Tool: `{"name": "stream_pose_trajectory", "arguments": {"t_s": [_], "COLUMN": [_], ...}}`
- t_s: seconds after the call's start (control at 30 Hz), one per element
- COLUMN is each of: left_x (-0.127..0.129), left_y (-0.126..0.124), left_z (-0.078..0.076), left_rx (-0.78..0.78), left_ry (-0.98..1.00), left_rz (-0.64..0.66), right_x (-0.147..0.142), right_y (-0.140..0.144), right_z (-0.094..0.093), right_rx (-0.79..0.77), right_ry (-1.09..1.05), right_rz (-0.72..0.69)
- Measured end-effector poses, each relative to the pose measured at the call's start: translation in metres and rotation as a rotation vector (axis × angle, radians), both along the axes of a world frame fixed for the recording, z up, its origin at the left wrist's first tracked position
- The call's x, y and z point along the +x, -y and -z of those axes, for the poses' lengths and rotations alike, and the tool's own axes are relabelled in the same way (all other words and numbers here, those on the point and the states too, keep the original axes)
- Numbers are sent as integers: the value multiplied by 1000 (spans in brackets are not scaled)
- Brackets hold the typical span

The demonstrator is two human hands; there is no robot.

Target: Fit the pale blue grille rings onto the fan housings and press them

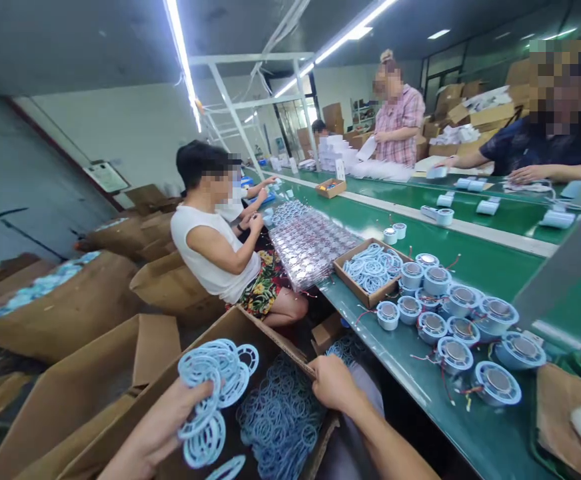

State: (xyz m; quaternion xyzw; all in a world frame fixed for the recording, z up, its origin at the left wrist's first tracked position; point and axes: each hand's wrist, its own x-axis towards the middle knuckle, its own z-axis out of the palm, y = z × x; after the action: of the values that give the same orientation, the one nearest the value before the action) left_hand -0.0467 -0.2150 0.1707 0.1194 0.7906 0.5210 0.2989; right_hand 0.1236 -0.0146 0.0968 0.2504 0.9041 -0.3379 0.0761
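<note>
Inside the left hand [174, 410], blue rings [214, 363]

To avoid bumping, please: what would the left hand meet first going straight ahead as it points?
Past its held blue rings, the left hand would likely meet the cardboard box wall; depth is unclear.

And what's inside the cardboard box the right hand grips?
A heap of light-blue rings. Whatever lies beneath them is covered, and the left hand with its bunch blocks part of the box.

A green desk [401, 357] stretches right of the hands [338, 383]; beyond them rises a pale wall [140, 130], tube lights [183, 50] and dark ceiling [95, 50] high above.
</note>
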Motion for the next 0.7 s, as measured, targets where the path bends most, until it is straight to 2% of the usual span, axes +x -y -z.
{"name": "stream_pose_trajectory", "arguments": {"t_s": [0.1,0.2,0.27,0.33,0.43,0.53,0.6,0.7], "left_x": [1,3,4,7,20,44,61,82], "left_y": [-30,-65,-101,-151,-247,-335,-374,-402], "left_z": [-38,-66,-79,-85,-82,-65,-49,-22], "left_rx": [-3,25,64,104,114,43,-15,-106], "left_ry": [-101,-259,-417,-537,-670,-816,-895,-967], "left_rz": [84,202,355,483,596,652,663,668], "right_x": [3,5,5,6,7,9,11,13], "right_y": [0,0,1,2,4,5,5,4], "right_z": [3,3,3,3,3,5,7,12], "right_rx": [-19,-31,-33,-25,-9,2,10,13], "right_ry": [-4,-6,-3,-1,-4,-7,-12,-31], "right_rz": [1,1,4,12,29,56,84,125]}}
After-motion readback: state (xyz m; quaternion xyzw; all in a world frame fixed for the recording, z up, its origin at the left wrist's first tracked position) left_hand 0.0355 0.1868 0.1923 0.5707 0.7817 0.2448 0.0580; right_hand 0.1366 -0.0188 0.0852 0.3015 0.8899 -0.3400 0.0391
